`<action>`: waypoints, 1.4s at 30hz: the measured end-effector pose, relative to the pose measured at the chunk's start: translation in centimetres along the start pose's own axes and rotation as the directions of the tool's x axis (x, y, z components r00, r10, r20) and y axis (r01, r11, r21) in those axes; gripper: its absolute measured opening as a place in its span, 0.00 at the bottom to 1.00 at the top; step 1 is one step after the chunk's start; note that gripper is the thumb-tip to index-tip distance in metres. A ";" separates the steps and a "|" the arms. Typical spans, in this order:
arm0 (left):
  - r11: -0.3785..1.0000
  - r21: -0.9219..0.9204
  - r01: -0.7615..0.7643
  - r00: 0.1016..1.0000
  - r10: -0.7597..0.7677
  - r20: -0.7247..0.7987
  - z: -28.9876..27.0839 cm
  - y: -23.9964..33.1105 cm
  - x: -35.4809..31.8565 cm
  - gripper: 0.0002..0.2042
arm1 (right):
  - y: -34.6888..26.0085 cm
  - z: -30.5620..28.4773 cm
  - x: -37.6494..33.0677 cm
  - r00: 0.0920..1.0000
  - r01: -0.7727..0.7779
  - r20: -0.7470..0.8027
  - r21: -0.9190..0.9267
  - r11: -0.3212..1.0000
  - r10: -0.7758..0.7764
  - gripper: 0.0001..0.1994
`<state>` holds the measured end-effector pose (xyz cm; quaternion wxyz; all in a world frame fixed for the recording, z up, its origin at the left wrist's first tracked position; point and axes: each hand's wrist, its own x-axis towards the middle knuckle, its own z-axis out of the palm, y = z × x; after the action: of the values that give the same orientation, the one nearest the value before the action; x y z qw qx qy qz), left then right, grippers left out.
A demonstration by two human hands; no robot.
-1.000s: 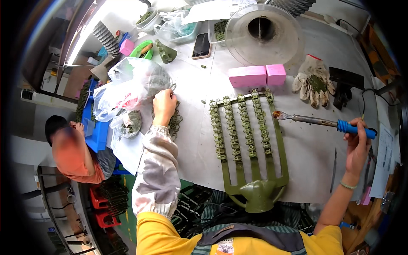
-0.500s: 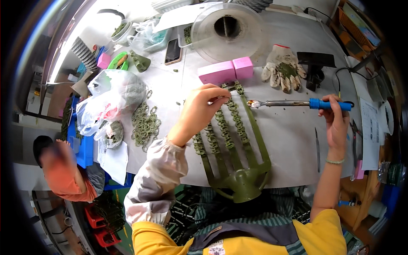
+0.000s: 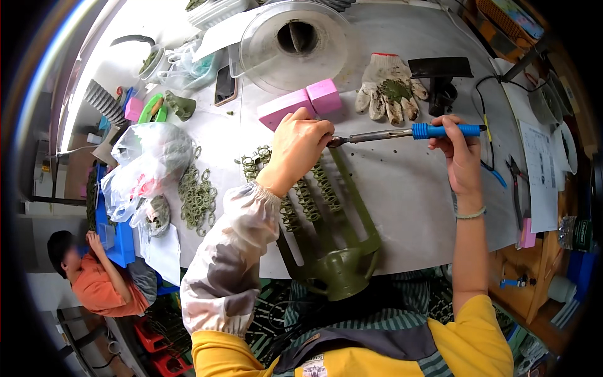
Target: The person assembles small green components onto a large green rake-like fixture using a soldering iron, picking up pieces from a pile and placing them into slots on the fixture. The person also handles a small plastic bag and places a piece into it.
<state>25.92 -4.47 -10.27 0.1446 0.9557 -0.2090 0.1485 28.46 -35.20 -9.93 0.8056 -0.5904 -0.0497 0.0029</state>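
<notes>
My right hand (image 3: pixel 460 160) grips the blue handle of a soldering iron (image 3: pixel 383 134). Its metal tip points left and meets the fingertips of my left hand (image 3: pixel 295 147). Those fingers are pinched together at the upper end of a green, wax-like tree (image 3: pixel 344 270) with long parallel rods and a round cup at the near end. Whatever the pinch holds is hidden or too small to make out. Rows of small green rings (image 3: pixel 308 201) stand along several rods. Left of the tree lies a pile of loose green rings (image 3: pixel 197 196).
Two pink blocks (image 3: pixel 282 110) sit behind the tree. A stained glove (image 3: pixel 391 91), a black stand (image 3: pixel 443 81) and pliers (image 3: pixel 516 182) lie to the right. At left are plastic bags (image 3: pixel 151 157) and a phone (image 3: pixel 226 85). Another person (image 3: pixel 103 279) sits far left.
The iron's tip has moved left and down to my left fingertips, at the upper end of the tree. The whole view has shifted, so the table things appear farther left.
</notes>
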 end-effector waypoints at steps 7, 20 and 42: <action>0.997 0.072 0.037 0.995 -0.043 0.086 -0.9 -0.1 -0.3 0.07 | -1.4 -1.0 -0.7 0.998 0.037 -0.048 -0.052 0.998 -0.040 0.09; 0.696 0.468 0.545 0.787 -0.617 0.003 -7.4 -13.2 -17.3 0.09 | -2.8 -2.1 -2.0 0.998 0.032 -0.054 -0.051 0.998 -0.035 0.09; 0.792 -0.493 0.360 0.920 -0.388 0.049 -3.5 2.7 -3.4 0.09 | -2.6 -1.6 -2.3 0.999 0.032 -0.030 -0.046 0.998 -0.033 0.09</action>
<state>21.00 -4.41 -7.64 0.4154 0.9047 -0.0426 0.0849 26.14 -37.64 -8.13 0.7925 -0.6077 -0.0470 -0.0203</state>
